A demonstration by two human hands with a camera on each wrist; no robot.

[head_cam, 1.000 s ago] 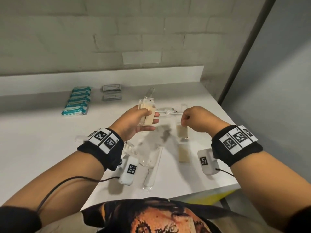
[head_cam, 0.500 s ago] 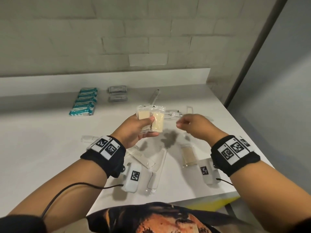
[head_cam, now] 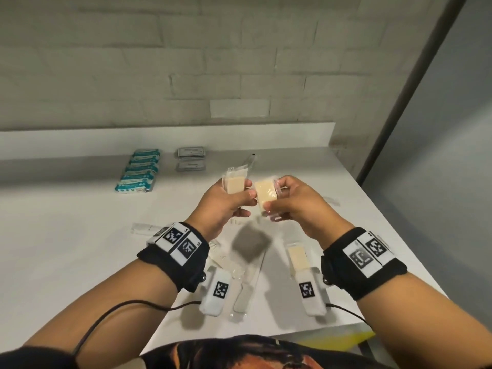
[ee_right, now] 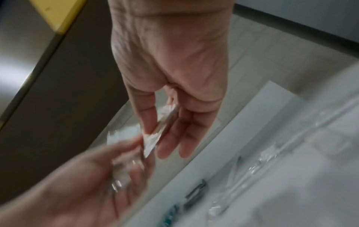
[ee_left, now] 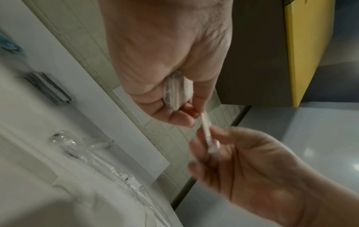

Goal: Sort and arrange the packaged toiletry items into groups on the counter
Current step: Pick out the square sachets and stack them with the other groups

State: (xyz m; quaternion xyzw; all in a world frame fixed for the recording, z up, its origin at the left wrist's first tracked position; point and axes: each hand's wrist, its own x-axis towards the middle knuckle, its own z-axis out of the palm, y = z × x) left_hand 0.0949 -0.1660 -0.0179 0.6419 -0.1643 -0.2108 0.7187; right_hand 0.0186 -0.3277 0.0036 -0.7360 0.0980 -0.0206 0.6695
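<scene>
Above the middle of the white counter (head_cam: 66,249), my left hand (head_cam: 243,194) grips a beige bar in a clear wrapper (head_cam: 235,183). Right beside it, my right hand (head_cam: 274,198) pinches a second wrapped beige bar (head_cam: 265,195), tilted. In the left wrist view the left-hand packet (ee_left: 177,92) sits between thumb and fingers. The right wrist view shows the right-hand packet (ee_right: 161,130) edge-on. A third beige bar (head_cam: 298,258) lies on the counter under my right wrist.
A row of teal packets (head_cam: 138,171) and a stack of grey sachets (head_cam: 190,158) lie at the back. Clear-wrapped long items (head_cam: 245,288), a comb (head_cam: 218,251) and a small white packet (head_cam: 143,229) lie near the front. The counter's right edge (head_cam: 386,227) is close.
My left hand held two beige packets side by side. My right hand has taken one of them, and both hands now hold one each, a little higher.
</scene>
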